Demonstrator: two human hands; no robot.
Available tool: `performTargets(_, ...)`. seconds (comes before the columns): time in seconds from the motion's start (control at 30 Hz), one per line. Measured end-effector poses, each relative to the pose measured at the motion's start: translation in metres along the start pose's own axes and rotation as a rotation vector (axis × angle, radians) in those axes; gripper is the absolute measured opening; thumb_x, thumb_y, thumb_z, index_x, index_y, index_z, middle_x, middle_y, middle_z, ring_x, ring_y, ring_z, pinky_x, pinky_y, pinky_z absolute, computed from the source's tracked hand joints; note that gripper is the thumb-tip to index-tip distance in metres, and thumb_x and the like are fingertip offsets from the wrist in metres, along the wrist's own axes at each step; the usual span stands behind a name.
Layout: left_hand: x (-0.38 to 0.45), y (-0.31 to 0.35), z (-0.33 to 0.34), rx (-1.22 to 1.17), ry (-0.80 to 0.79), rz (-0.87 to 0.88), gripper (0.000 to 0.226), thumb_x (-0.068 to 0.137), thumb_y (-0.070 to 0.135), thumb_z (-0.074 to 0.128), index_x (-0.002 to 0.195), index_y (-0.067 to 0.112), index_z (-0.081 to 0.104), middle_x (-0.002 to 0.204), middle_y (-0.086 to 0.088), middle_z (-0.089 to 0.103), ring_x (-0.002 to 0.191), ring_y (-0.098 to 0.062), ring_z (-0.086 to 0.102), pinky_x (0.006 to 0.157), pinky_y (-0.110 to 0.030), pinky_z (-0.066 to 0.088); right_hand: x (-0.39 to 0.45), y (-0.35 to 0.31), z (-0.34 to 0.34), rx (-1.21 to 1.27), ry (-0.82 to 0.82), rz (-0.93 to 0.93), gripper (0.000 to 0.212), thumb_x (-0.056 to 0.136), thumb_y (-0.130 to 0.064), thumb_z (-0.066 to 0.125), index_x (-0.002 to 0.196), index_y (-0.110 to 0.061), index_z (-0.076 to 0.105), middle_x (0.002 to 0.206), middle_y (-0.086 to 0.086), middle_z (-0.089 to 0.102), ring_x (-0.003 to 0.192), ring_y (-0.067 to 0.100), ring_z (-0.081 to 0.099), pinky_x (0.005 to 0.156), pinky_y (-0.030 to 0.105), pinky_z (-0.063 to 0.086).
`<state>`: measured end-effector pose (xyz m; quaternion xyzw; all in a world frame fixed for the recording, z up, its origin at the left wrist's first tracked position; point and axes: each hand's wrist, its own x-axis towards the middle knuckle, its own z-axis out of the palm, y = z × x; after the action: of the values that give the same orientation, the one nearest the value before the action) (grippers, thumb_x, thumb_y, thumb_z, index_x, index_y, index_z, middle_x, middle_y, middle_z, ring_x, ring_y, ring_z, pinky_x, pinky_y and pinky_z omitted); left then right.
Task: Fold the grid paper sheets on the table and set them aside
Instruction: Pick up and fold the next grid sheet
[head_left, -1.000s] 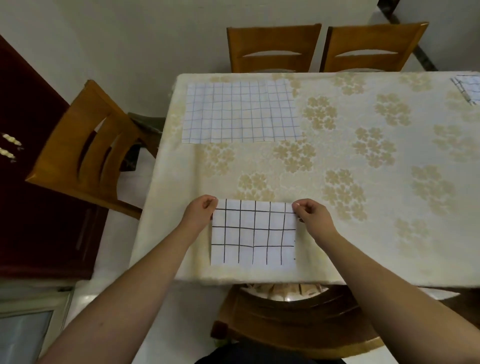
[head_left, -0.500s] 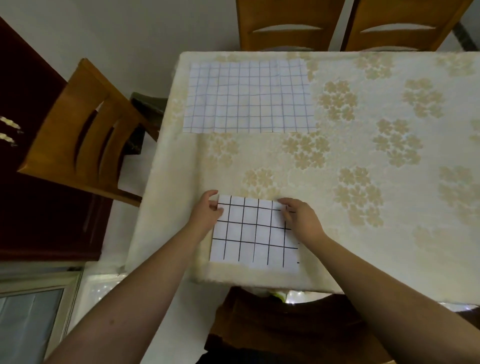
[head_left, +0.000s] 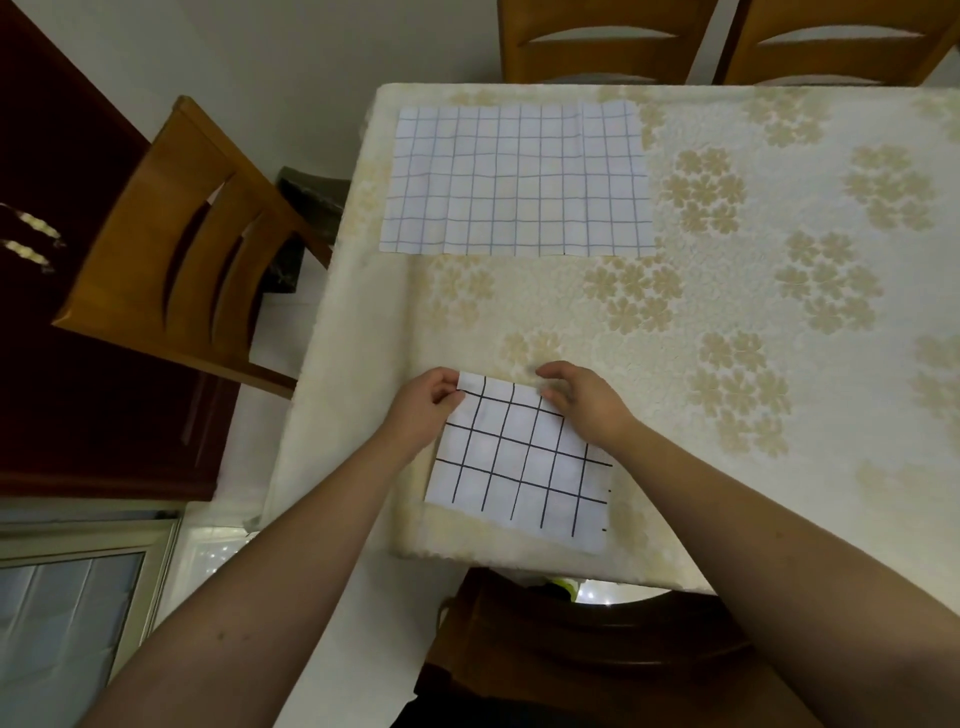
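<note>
**Lying near the front edge: one folded grid sheet, held by both hands**

Head view. A table (head_left: 779, 467) covered by a cream cloth with a pale gold flower pattern is seen from above. A small grid paper sheet (head_left: 519, 467), white with bold black lines, is laid flat near the table's front edge, slightly rotated so that its far left corner points away. That far left corner is pinched by the left hand (head_left: 423, 408), thumb on top and fingers curled at the paper's edge. The far right part of the sheet is covered by the right hand (head_left: 582, 400), placed palm down with the fingers bent and loosely spread; whether paper is gripped beneath it cannot be told. Both forearms are extended from the lower corners of the picture.

A larger grid sheet (head_left: 517, 179), white with thin blue lines and faint vertical creases, is laid flat and unfolded at the far left of the table, well apart from the small sheet.

Surroundings are listed as follows: a wooden chair (head_left: 171, 249) beside the table's left edge, angled outward; two wooden chair backs (head_left: 602, 44) at the far edge; a dark wooden chair (head_left: 571, 649) tucked under the front edge; a dark red cabinet (head_left: 62, 389) at the left.
</note>
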<state>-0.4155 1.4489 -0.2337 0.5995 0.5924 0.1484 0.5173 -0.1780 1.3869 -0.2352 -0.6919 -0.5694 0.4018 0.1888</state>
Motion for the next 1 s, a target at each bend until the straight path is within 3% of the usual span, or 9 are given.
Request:
performTargets(0.17,0.004,0.010,-0.002,-0.015,-0.056,0.020,0.014,0.095,0.006,0.058,0.104,0.016,0.061,0.092,0.011,0.067,0.076,0.012,0.062,0.067,-0.002,0.044,0.005,-0.003,-0.009,-0.010,-0.141,0.036,0.030,0.097,-0.030,0.057,0.125,-0.019,0.058,0.107,-0.001,0.059,0.094,0.012,0.054,0.080,0.022,0.037)
performTargets(0.27,0.005,0.013,0.000,-0.027,-0.068,0.020,0.019,0.095,0.010,0.058,0.113,0.014,0.059,0.100,0.003,0.068,0.090,-0.001,0.063,0.073,-0.005,0.044,0.004,-0.002,-0.013,-0.016,-0.153,0.036,0.017,0.091,-0.034,0.065,0.099,-0.019,0.066,0.083,-0.001,0.058,0.073,0.012,0.052,0.070,0.026,0.039)
performTargets(0.33,0.006,0.012,0.002,-0.059,-0.061,0.016,0.022,0.094,0.013,0.060,0.115,0.019,0.058,0.101,0.001,0.068,0.093,-0.007,0.063,0.076,-0.011,0.045,0.001,-0.001,-0.016,0.039,-0.146,0.033,0.020,0.087,-0.036,0.069,0.087,-0.016,0.066,0.077,0.003,0.059,0.068,0.012,0.051,0.067,0.027,0.041)
performTargets(0.57,0.000,-0.002,0.007,-0.201,0.029,-0.059,0.014,0.097,0.022,0.056,0.107,0.029,0.061,0.105,-0.004,0.068,0.092,-0.018,0.064,0.086,-0.033,0.051,-0.008,-0.002,-0.031,0.206,-0.073,0.082,0.024,0.085,-0.039,0.071,0.093,-0.018,0.063,0.061,-0.009,0.045,0.045,0.001,0.036,0.049,0.013,0.033)
performTargets(0.7,-0.009,-0.010,0.008,-0.315,0.065,-0.089,0.016,0.101,0.020,0.048,0.112,0.020,0.060,0.101,-0.007,0.069,0.092,-0.020,0.066,0.086,-0.033,0.052,-0.014,-0.005,-0.036,0.435,-0.040,0.084,0.024,0.087,-0.033,0.071,0.098,-0.012,0.067,0.061,-0.004,0.035,0.054,0.008,0.032,0.070,0.013,0.040)
performTargets(0.8,-0.016,-0.014,0.010,-0.369,0.113,-0.120,0.015,0.101,0.025,0.048,0.112,0.024,0.059,0.105,-0.003,0.066,0.095,-0.017,0.064,0.083,-0.027,0.050,-0.020,-0.012,-0.040,0.537,0.003,0.092,0.027,0.088,-0.034,0.069,0.105,-0.012,0.068,0.062,0.008,0.045,0.054,0.007,0.041,0.066,0.008,0.041)
performTargets(0.9,-0.025,-0.016,0.016,-0.435,0.163,-0.146,0.014,0.100,0.031,0.048,0.111,0.029,0.057,0.109,0.000,0.061,0.097,-0.017,0.061,0.089,-0.031,0.050,-0.024,-0.017,-0.042,0.620,0.029,0.099,0.027,0.087,-0.038,0.069,0.106,-0.019,0.069,0.087,0.026,0.068,0.072,0.016,0.064,0.081,0.028,0.050)
performTargets(1.0,-0.035,-0.010,0.023,-0.503,0.228,-0.254,0.020,0.100,0.035,0.044,0.114,0.023,0.053,0.102,-0.004,0.060,0.089,-0.018,0.060,0.088,-0.035,0.049,-0.026,-0.020,-0.044,0.705,0.055,0.103,0.038,0.081,-0.049,0.072,0.109,-0.024,0.067,0.086,0.024,0.064,0.081,0.024,0.062,0.098,0.040,0.049)
